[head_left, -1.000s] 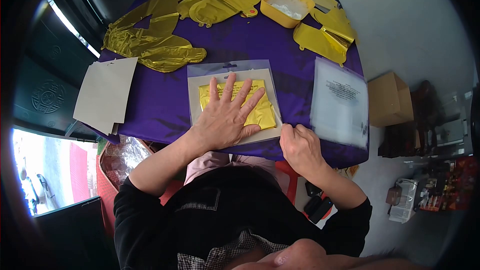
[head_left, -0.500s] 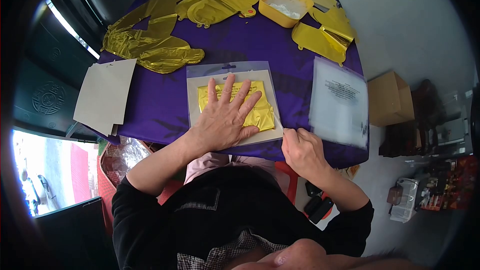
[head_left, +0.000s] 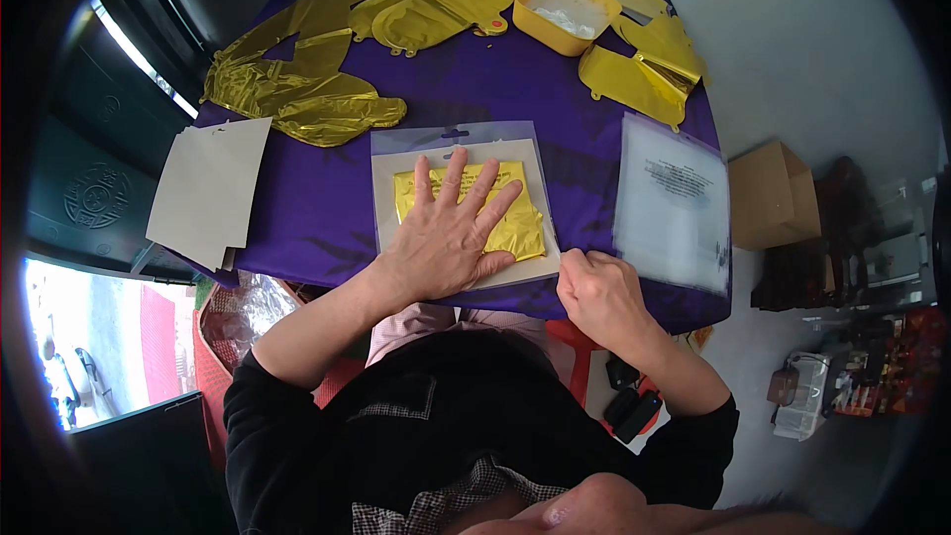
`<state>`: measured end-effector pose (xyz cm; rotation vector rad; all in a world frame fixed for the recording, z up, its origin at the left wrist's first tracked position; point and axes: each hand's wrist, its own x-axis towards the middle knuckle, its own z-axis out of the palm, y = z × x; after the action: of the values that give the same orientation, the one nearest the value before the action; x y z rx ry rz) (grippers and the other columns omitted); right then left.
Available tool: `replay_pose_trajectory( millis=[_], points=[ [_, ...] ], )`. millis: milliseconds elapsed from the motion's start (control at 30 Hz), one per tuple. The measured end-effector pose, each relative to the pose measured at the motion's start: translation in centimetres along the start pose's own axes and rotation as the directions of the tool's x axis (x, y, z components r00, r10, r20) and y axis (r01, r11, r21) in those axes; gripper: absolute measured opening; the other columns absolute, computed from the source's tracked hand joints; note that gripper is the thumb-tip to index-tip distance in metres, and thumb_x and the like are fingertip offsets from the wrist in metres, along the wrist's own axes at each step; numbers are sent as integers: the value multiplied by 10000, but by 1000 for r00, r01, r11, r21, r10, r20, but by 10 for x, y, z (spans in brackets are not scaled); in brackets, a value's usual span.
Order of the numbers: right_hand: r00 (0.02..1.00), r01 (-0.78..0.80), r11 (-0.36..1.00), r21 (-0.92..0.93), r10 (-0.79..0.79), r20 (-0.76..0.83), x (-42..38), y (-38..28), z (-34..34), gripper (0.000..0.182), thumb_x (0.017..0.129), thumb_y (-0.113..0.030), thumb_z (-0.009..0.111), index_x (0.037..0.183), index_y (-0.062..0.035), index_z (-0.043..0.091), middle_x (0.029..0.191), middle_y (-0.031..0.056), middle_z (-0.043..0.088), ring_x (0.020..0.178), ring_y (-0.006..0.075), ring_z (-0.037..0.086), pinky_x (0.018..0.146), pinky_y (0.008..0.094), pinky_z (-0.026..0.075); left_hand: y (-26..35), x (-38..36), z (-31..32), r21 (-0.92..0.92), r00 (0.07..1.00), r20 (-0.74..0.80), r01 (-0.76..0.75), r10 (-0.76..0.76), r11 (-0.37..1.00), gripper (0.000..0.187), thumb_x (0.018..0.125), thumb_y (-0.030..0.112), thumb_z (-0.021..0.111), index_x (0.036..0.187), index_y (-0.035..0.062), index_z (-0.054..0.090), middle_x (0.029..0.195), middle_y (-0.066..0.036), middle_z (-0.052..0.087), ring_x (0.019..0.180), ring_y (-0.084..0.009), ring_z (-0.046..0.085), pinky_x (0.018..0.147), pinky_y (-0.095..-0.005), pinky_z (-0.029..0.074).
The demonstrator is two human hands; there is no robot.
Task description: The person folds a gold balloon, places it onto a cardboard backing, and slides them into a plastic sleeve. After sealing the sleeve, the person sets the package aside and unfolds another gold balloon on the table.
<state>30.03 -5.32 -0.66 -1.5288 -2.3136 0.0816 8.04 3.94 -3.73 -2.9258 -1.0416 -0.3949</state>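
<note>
A clear plastic bag (head_left: 384, 154) lies flat on the purple-covered table in front of me. It has a hang-hole strip at its far end and a pale card (head_left: 485, 152) inside. Over the card is a folded gold foil balloon (head_left: 525, 228) with dark printed lines across its upper part. My left hand (head_left: 446, 228) presses on the foil and bag with fingers spread, covering part of the print. At the bag's near right corner, my right hand (head_left: 597, 292) is closed in a pinch on the plastic edge; its fingertips are mostly hidden.
Pale cards (head_left: 208, 183) are stacked at the left edge. Clear bags (head_left: 674, 203) lie at the right. Unfolded gold foil balloons (head_left: 307, 69) spread across the far side, beside a yellow tub (head_left: 562, 12) with whitish contents. A cardboard box (head_left: 775, 196) stands beyond the table's right side.
A whitish sliver at the bag's right edge, seen earlier near my right hand, no longer shows. My right hand has shifted very slightly; my left hand stays on the foil.
</note>
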Motion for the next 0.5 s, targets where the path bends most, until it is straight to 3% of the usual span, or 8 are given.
replay_pose_trajectory(
  millis=[200,333,400,500],
  points=[
    [1000,-12,995,103,10,28,4,6,-2,127,756,33,622,736,-11,504,599,132,545,577,320,597,527,422,484,0,0,-3,-13,1000,7,-2,2,1000,770,924,631,429,1490,120,319,1517,-189,326,1405,-477,229,1079,-705,152],
    [1000,-22,995,100,23,-13,1,-2,-4,128,752,36,624,738,-11,507,598,131,544,577,319,598,523,421,482,1,0,-2,-14,1000,0,0,0,1000,765,924,626,436,1488,121,322,1514,-190,330,1402,-476,235,1081,-702,150],
    [998,-54,999,-2,54,-16,-4,-9,-4,132,747,36,631,742,-13,509,591,132,537,578,314,599,517,417,478,1,0,-3,-7,1000,3,7,-7,1000,761,927,624,434,1487,121,324,1515,-189,331,1404,-473,236,1084,-698,150],
    [997,-77,996,38,76,15,-5,-9,-6,128,741,33,635,743,-10,515,591,133,546,579,321,609,513,420,471,1,0,-2,-4,1000,0,3,-3,1000,762,927,627,428,1488,121,322,1514,-190,333,1405,-471,236,1084,-695,151]
  ],
)
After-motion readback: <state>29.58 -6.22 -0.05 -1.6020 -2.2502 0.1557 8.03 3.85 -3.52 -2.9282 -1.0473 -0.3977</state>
